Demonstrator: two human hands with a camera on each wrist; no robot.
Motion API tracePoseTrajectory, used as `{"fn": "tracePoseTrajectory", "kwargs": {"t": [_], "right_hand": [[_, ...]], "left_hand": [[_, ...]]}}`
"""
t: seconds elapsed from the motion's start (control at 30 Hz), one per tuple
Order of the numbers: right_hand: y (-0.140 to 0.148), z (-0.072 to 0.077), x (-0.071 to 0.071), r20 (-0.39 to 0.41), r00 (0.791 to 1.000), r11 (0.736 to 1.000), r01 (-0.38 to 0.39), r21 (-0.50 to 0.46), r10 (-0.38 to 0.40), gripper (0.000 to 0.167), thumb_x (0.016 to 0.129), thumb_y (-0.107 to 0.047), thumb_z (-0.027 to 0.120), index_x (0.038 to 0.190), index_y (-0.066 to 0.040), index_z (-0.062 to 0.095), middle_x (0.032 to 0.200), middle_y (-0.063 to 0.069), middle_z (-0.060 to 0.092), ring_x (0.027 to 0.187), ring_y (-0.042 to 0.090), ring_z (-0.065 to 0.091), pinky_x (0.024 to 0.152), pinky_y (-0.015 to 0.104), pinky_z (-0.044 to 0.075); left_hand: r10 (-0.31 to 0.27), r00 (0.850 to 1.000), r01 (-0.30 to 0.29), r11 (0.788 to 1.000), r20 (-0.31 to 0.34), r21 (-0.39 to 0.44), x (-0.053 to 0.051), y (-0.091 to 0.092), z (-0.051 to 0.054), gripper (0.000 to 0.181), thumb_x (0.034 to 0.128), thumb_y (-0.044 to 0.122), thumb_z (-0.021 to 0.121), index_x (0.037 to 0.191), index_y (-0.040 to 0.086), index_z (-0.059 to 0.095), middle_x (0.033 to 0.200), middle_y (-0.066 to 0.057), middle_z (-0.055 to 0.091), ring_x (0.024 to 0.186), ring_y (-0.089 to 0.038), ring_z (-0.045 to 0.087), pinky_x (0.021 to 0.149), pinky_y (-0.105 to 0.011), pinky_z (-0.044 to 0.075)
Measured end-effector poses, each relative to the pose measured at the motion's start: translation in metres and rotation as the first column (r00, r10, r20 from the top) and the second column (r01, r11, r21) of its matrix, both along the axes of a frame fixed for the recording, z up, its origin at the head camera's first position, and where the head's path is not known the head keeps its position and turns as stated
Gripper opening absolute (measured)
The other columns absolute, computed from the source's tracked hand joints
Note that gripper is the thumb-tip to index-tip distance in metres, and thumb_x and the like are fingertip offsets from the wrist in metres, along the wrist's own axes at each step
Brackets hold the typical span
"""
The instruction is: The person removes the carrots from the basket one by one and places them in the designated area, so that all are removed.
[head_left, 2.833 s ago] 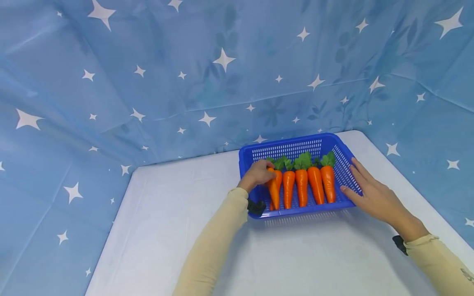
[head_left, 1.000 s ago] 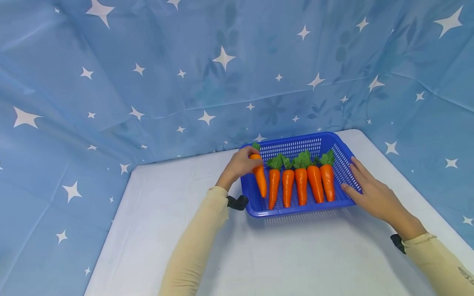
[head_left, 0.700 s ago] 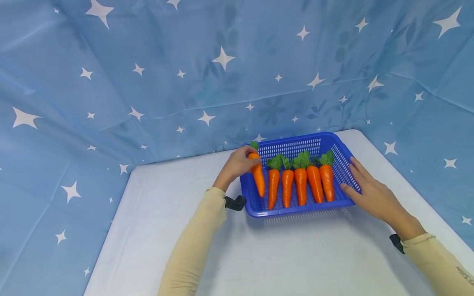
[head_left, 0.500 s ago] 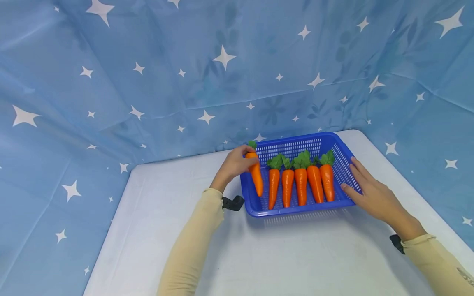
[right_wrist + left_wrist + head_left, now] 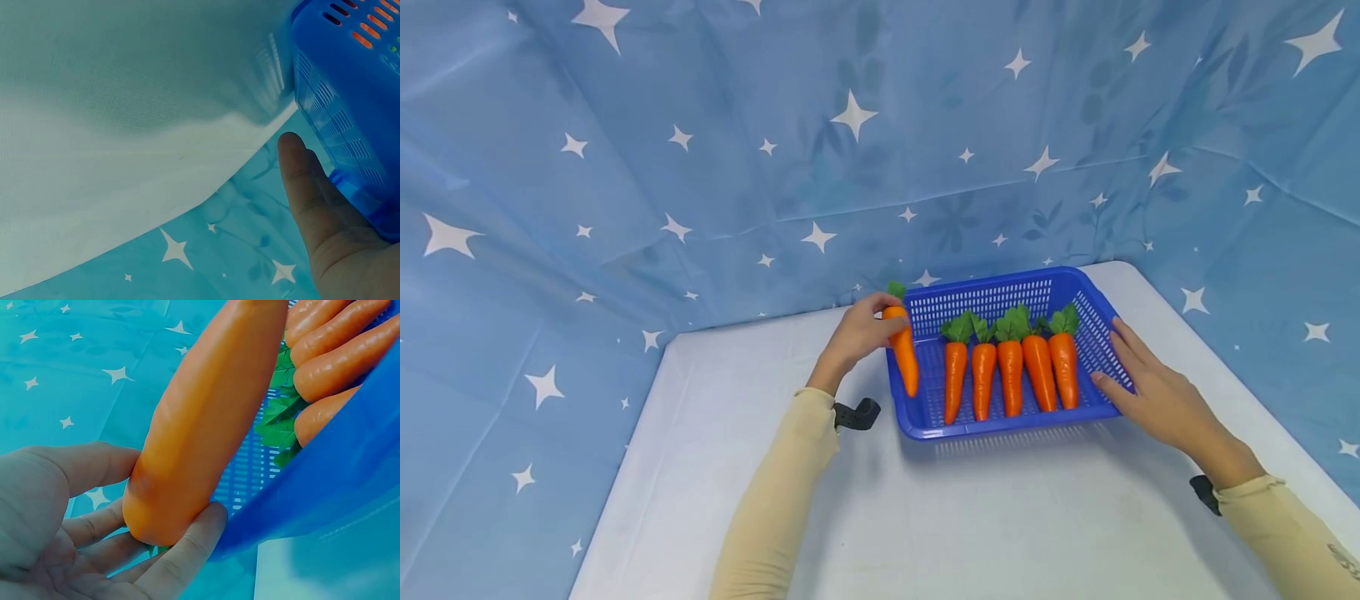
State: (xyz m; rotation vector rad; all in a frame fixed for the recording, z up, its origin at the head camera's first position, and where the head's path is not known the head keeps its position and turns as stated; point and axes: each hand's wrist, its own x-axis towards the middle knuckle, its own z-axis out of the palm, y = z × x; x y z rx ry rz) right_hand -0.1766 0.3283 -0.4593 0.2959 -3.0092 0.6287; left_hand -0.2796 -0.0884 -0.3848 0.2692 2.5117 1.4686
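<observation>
Held carrot (image 5: pixel 904 358) over basket (image 5: pixel 1000 427) edge, slim gap (mesh floor (image 5: pixel 931 379)), five carrots (image 5: pixel 1011 381)

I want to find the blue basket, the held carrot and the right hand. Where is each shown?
Blue basket (image 5: pixel 1003 426), head view, rim nearest the person.
Held carrot (image 5: pixel 203 425), left wrist view, orange body.
Right hand (image 5: pixel 1161 402), head view, back of hand.

L hand (image 5: pixel 856 335) has moved L w/ its carrot (image 5: pixel 904 357). 2.8 s ago carrot + fingers partly hid the row's leftmost carrot (image 5: pixel 955 383); now that one's in full view, leaves incl., w/ bare floor btwn the two. Held carrot's now at L end of blue plastic basket (image 5: pixel 917 432), hand mostly outside. Black wrist cam (image 5: pixel 857 414), prev. in front of near-L corner, now over white tabletop (image 5: pixel 737 417).
</observation>
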Motion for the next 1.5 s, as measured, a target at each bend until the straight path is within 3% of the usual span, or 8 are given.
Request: {"fn": "tracePoseTrajectory", "kwargs": {"t": [0.23,0.77,1.5], "right_hand": [[0.002,0.000,-0.001,0.002,1.000,1.000,0.003,0.009,-0.003,0.086,0.111,-0.047,0.050,0.167,0.008,0.013,0.176,0.026,0.003,0.143,0.066,0.032,0.099,0.081,0.037],[0.001,-0.001,0.002,0.018,1.000,1.000,0.013,-0.006,-0.013,0.088,0.112,-0.046,0.049,0.167,0.008,0.006,0.175,0.027,0.000,0.146,0.065,0.027,0.100,0.083,0.035],[0.001,0.000,-0.001,0.021,1.000,1.000,0.017,0.002,-0.017,0.088,0.112,-0.046,0.048,0.167,0.007,0.006,0.175,0.027,0.000,0.147,0.065,0.027,0.100,0.082,0.036]], "left_hand": [[0.007,1.000,-0.007,1.000,-0.007,-0.002,0.003,-0.007,0.003,0.036,0.1071,0.020,0.067,0.139,0.003,0.062,0.154,-0.017,0.055,0.110,-0.031,0.070,0.089,-0.037,0.063],[0.034,0.999,-0.034,0.999,-0.006,-0.006,0.006,-0.031,-0.001,0.038,0.1063,0.020,0.068,0.140,0.004,0.062,0.151,-0.017,0.057,0.113,-0.031,0.069,0.092,-0.039,0.063],[0.062,0.997,-0.062,0.998,0.040,0.018,0.012,-0.058,-0.022,0.034,0.1048,0.012,0.067,0.137,0.000,0.062,0.145,-0.018,0.060,0.113,-0.033,0.068,0.091,-0.039,0.063]]}}
